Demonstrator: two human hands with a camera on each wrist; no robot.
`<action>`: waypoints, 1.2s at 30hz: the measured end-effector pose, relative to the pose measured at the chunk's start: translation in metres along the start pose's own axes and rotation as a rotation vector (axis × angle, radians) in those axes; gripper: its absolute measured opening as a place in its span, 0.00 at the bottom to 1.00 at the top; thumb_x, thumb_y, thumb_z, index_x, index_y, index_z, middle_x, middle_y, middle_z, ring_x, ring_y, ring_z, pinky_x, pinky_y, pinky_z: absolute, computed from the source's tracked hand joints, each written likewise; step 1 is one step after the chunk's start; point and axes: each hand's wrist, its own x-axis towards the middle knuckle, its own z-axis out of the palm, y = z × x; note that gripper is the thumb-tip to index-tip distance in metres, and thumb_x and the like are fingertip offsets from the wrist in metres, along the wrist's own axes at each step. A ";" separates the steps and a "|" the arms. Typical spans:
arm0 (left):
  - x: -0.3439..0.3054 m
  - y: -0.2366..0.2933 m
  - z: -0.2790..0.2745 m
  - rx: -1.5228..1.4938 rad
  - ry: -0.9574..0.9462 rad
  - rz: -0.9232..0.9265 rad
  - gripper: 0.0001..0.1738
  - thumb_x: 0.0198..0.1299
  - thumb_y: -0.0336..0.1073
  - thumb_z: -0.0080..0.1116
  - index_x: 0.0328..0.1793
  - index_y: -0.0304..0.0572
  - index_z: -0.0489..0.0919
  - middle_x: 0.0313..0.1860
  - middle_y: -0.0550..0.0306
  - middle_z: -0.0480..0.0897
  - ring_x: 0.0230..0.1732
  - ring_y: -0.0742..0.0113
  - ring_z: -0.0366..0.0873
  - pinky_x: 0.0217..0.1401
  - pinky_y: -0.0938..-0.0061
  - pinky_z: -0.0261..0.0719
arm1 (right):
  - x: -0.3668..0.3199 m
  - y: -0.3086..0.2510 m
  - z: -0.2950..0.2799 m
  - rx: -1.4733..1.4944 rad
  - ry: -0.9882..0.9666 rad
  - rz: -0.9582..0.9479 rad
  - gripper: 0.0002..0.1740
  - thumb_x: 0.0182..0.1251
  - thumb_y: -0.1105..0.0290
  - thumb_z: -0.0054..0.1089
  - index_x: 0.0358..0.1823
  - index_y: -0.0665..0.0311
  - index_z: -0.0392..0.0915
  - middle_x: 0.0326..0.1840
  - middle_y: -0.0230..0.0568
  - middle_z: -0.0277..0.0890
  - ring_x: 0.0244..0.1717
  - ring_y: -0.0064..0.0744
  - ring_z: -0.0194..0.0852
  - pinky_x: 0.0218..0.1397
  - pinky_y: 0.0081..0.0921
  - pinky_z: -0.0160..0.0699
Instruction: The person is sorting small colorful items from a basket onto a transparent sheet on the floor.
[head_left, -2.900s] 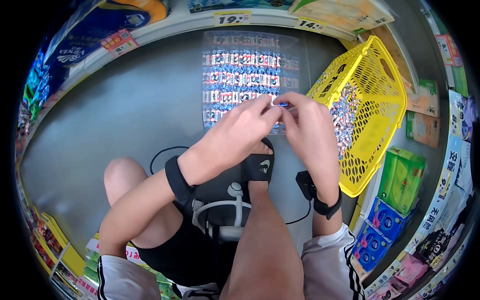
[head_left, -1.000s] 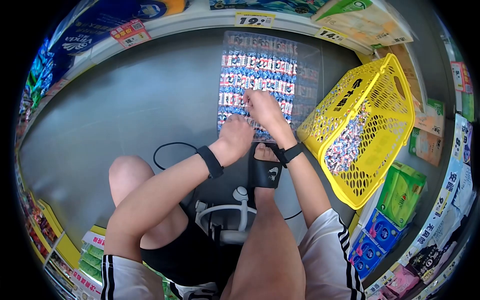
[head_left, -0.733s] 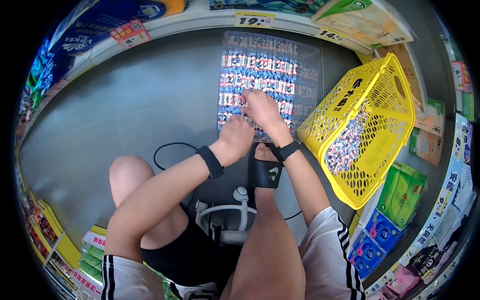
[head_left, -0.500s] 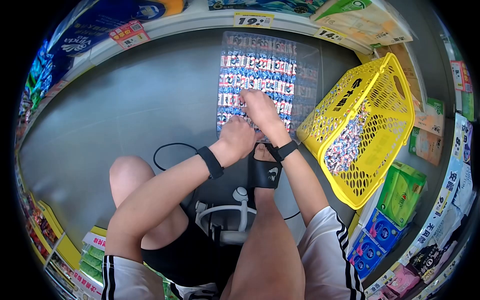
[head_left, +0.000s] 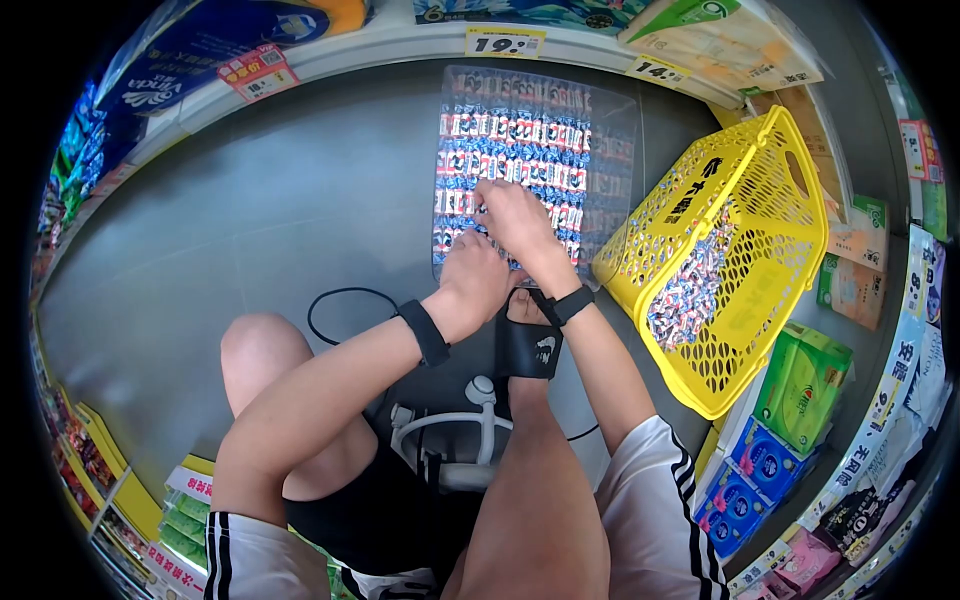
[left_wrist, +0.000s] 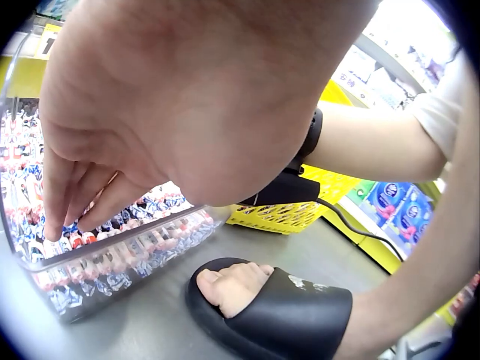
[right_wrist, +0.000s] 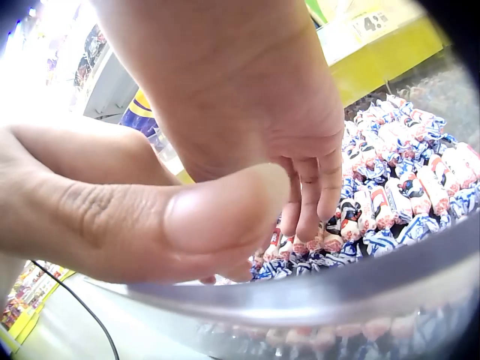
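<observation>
A clear plastic box (right_wrist: 337, 289) holds wrapped candies (head_left: 512, 125) with blue-and-white twisted ends, set in neat rows. My left hand (head_left: 474, 272) reaches over the near edge, its fingers (left_wrist: 56, 199) pointing down onto the candies by the wall. Its thumb (right_wrist: 217, 217) sticks out sideways toward the right wrist. Farther in, my right hand (head_left: 520, 218) has its fingertips (right_wrist: 307, 225) down on the candies of a front row. Its thumb is hidden in the right wrist view. No candy shows lifted in either hand.
A tilted yellow basket (head_left: 770, 200) with loose candies (head_left: 690, 290) stands right of the box. Shelves with tissue packs (head_left: 800, 385) curve around the grey floor (head_left: 250, 200). A sandalled foot (head_left: 528, 330) and a black cable (head_left: 345, 292) lie near the box.
Earlier, both hands met over the box with a small blue thing between their fingertips. Now they are apart and down on the candies. Lately the right hand shifted slightly left and the left thumb stretched out.
</observation>
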 end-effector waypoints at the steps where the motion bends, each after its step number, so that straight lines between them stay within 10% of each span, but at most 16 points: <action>1: -0.001 0.001 0.002 0.027 0.040 -0.011 0.40 0.79 0.64 0.49 0.52 0.25 0.88 0.52 0.30 0.86 0.56 0.43 0.85 0.55 0.56 0.89 | 0.000 -0.001 0.001 0.024 -0.009 0.014 0.11 0.63 0.73 0.71 0.45 0.67 0.82 0.46 0.55 0.86 0.48 0.59 0.87 0.50 0.51 0.86; 8: 0.001 0.000 -0.012 0.019 -0.128 -0.028 0.42 0.80 0.63 0.47 0.66 0.21 0.82 0.69 0.19 0.78 0.66 0.38 0.82 0.65 0.54 0.85 | 0.003 0.001 0.008 0.019 -0.005 -0.023 0.07 0.66 0.74 0.68 0.42 0.68 0.83 0.46 0.55 0.87 0.49 0.58 0.87 0.53 0.50 0.85; 24: 0.000 0.001 -0.003 0.064 0.018 -0.019 0.41 0.79 0.62 0.49 0.63 0.20 0.82 0.61 0.25 0.84 0.63 0.41 0.83 0.59 0.60 0.87 | -0.013 -0.006 -0.012 -0.028 0.005 -0.017 0.14 0.55 0.78 0.73 0.43 0.69 0.82 0.45 0.57 0.84 0.49 0.60 0.88 0.50 0.51 0.90; 29: -0.009 -0.005 0.008 0.065 0.132 0.059 0.22 0.71 0.44 0.61 0.54 0.26 0.84 0.44 0.39 0.86 0.54 0.48 0.86 0.49 0.61 0.89 | -0.046 -0.012 -0.028 -0.026 0.147 -0.047 0.13 0.60 0.80 0.66 0.48 0.70 0.83 0.45 0.57 0.83 0.48 0.60 0.87 0.51 0.50 0.87; 36: -0.031 0.000 -0.014 0.061 0.170 0.001 0.24 0.54 0.32 0.68 0.56 0.24 0.83 0.50 0.41 0.86 0.55 0.52 0.85 0.56 0.65 0.88 | -0.108 -0.035 -0.071 -0.012 0.221 -0.047 0.14 0.57 0.85 0.63 0.46 0.72 0.80 0.45 0.56 0.81 0.51 0.58 0.85 0.52 0.47 0.89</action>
